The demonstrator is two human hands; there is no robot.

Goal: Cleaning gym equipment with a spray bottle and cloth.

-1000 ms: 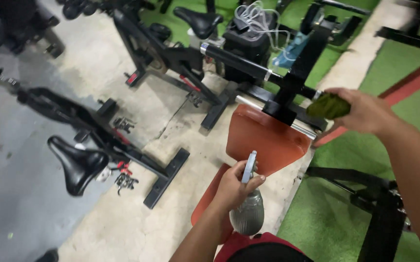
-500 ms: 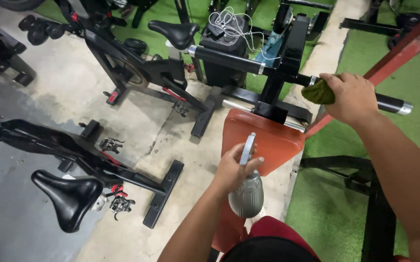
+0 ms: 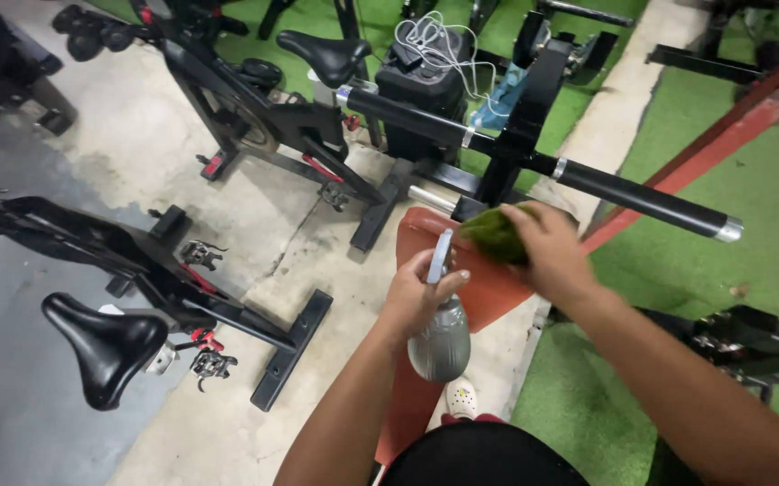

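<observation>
Gym floor, part bare concrete, part green turf, is seen from above. Two hands are counted, both the person's own. One spray bottle, grey and ribbed, is gripped at the neck by the left hand, fingers wrapped around the pale blue trigger head. One green cloth is clenched in the right hand and held just in front of the bottle's nozzle, above the orange-red bench pad. The two hands are close together, nearly touching. One black padded bar with a chrome end cap runs across just beyond the hands, fixed to a black frame. Two exercise bikes are counted at left: one near bike with a black saddle low at left, one far bike with its saddle at the top. One tangle of white cable lies on a black box behind the bar. One red beam slants at right. One light shoe shows below the bottle.
</observation>
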